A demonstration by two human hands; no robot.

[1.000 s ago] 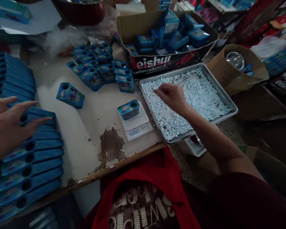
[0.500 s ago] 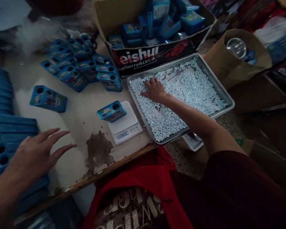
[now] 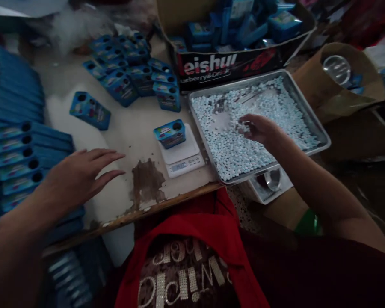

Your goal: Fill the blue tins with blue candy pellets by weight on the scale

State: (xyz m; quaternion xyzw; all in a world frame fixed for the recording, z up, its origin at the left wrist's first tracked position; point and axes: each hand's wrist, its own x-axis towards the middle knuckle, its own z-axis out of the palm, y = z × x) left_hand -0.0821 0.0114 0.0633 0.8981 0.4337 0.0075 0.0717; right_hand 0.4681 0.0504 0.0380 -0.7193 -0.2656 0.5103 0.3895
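Observation:
My right hand (image 3: 256,128) is closed around some small pale-blue candies (image 3: 243,127), just above a metal tray (image 3: 324,139) spread with many more of them. A bare patch shows in the layer left of that hand. My left hand (image 3: 83,173) hovers over the table with fingers stretched and thumb apart, holding nothing. Between the hands, a blue box (image 3: 170,133) with a round hole in its top end sits on a white digital scale (image 3: 186,166). The scale's display is lit, but I cannot read it surely.
Blue boxes with holes (image 3: 125,83) cluster at the back, and one single box (image 3: 90,110) stands apart. Rows of more boxes (image 3: 16,94) fill the left side. Behind the tray is a carton (image 3: 208,68) of blue packs; a brown paper bag (image 3: 311,81) stands to its right.
My right hand has gathered candies, lifted and drawn back to the right, leaving a bare patch. My left hand stays open over the table. The whole view has shifted.

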